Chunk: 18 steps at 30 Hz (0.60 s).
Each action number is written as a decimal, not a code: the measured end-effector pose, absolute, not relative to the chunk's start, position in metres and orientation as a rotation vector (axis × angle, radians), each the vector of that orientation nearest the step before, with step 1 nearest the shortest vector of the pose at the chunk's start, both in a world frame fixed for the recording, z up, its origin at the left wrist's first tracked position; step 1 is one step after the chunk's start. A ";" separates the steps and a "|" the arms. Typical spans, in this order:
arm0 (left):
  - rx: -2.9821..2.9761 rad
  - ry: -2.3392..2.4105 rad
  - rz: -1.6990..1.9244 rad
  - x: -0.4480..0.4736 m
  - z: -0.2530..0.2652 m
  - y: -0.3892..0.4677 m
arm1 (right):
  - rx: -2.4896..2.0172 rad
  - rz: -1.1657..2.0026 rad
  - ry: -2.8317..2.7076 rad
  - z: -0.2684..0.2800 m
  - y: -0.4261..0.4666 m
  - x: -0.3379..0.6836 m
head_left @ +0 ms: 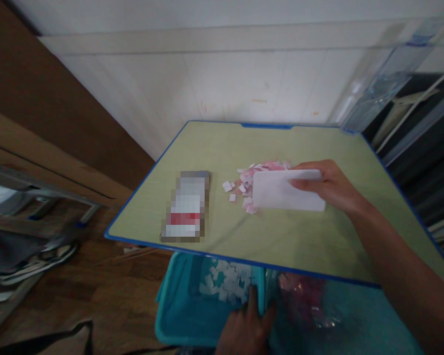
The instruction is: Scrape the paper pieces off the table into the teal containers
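My right hand (pixel 333 185) grips a white flat scraper (pixel 277 190) by its right end, thumb on the near face. The scraper's left part stands against a loose pile of small pink and white paper pieces (pixel 247 180) on the pale yellow-green tabletop (pixel 303 241). A few pieces lie apart to the left of the pile. Below the table's front edge, my left hand (pixel 244 328) is closed on the right rim of a teal basin (pixel 185 320), one finger inside and the thumb outside. White square paper pieces (pixel 229 281) lie in the basin.
A phone (pixel 187 207), its screen blurred out, lies on the table's left side. A clear plastic bag with reddish contents (pixel 303 296) sits right of the basin. A clear bottle (pixel 373 93) stands at the back right corner. A shoe (pixel 40 261) shows at lower left.
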State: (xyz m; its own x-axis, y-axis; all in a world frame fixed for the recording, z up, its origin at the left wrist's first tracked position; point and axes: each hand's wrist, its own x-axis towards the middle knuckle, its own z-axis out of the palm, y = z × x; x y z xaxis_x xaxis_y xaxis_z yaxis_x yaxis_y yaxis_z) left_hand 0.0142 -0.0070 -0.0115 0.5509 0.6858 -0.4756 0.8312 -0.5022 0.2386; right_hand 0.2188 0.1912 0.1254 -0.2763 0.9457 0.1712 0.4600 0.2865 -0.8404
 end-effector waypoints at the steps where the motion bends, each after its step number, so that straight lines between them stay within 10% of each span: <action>1: 2.357 1.230 -0.436 0.013 -0.014 -0.008 | -1.276 0.922 -1.862 0.127 0.191 0.220; 18: 2.365 1.229 -0.450 0.012 -0.013 -0.010 | -1.388 0.831 -1.834 0.132 0.193 0.226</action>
State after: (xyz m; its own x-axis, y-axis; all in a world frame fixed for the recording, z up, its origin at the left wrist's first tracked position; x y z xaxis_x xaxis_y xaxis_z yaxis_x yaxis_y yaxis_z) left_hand 0.0119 -0.0098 -0.0128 0.5531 0.6876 -0.4705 0.8289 -0.5111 0.2275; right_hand 0.2262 0.1934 0.1316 -0.1979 0.9702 0.1400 0.5340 0.2265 -0.8146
